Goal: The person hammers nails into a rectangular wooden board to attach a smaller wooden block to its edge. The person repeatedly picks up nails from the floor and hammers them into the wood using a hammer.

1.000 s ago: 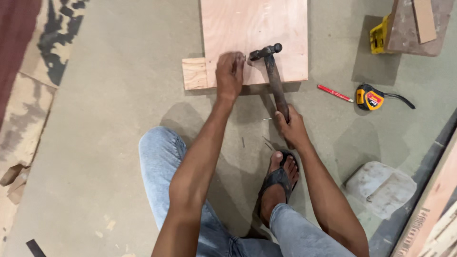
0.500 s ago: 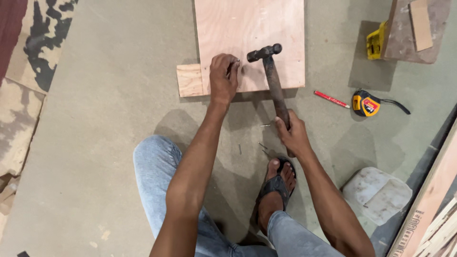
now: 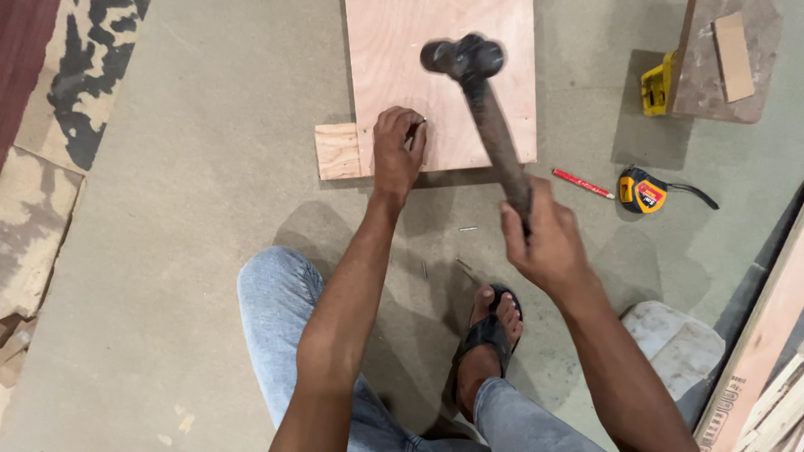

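A light plywood board lies on the floor ahead of me, with a small wood block under its near left corner. My left hand rests on the board's near edge and pinches a small nail upright. My right hand grips the handle of a dark hammer. The hammer is raised and blurred, its head above the board, to the right of the nail.
A red pencil and a yellow tape measure lie right of the board. Loose nails are scattered near my sandalled foot. A yellow tool and brown board sit at the top right; a pale stone at the lower right.
The hammer has swung up from just above the board beside the nail; its head is now higher and blurred. My right hand rose with it. My left hand stays at the nail.
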